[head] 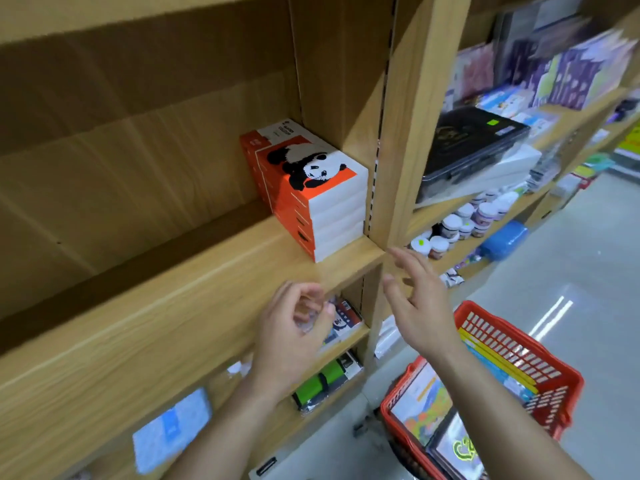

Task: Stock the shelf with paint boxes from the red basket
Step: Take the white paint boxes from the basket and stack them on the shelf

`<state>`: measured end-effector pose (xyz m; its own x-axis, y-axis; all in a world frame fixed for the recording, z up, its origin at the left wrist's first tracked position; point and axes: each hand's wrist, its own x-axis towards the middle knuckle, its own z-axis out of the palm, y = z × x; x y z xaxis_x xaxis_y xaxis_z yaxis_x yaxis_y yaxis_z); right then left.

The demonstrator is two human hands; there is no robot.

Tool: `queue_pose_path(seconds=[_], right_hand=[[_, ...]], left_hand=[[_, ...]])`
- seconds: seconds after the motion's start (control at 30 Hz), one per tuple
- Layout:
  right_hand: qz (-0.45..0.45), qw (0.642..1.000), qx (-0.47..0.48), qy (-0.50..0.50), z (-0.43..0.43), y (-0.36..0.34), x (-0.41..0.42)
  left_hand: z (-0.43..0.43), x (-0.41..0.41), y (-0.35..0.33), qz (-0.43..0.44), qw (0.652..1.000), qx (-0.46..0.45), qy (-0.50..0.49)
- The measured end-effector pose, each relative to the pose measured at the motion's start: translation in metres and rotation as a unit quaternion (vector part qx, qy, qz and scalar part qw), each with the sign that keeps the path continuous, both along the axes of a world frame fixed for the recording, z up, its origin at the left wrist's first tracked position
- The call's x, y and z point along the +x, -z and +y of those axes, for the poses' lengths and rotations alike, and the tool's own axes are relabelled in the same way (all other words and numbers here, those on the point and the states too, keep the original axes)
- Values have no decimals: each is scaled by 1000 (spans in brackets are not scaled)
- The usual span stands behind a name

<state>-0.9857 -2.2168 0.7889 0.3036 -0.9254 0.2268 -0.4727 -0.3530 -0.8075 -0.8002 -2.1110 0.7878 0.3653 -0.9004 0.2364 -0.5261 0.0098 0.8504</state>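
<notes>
Pale wooden shelving filled most of the view, and the broad shelf (194, 278) at chest height was bare wood apart from its right end. Both hands hung in the air just in front of that shelf's front edge, near each other but not touching. The left hand (291, 337) had its fingers loosely curled toward the thumb and held nothing. The right hand (419, 306) was spread, fingers straight and apart, palm turned toward the left hand, also empty and touching nothing.

Beyond the upright post (398, 140) to the right, a neighbouring bay carried a black case (474, 140) and rows of small jars (460, 220) below it, blurred. A glossy grey floor (571, 258) ran along the aisle.

The paint boxes (311, 188) stood as one neat stack at the shelf's right end, against the side wall: orange-red and white, the top one printed with a lying panda. The red basket (519, 355) sat low on the right, below the right forearm, holding flat colourful packs standing on edge.
</notes>
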Motion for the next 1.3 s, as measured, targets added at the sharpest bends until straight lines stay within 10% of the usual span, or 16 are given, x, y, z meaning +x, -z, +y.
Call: queue_pose_path(seconds=[0.5,0.9,1.3], right_hand=[[193,887,372,192,34,288,-258],[-78,748,494,437,60,459,-231],[-403,634,500,431,58,505,-234]], left_hand=[[-89,-156,265,-110,914,334,203],[-124,-258,454,-67,835,405,366],[-124,-252,485,-25,814,381,439]])
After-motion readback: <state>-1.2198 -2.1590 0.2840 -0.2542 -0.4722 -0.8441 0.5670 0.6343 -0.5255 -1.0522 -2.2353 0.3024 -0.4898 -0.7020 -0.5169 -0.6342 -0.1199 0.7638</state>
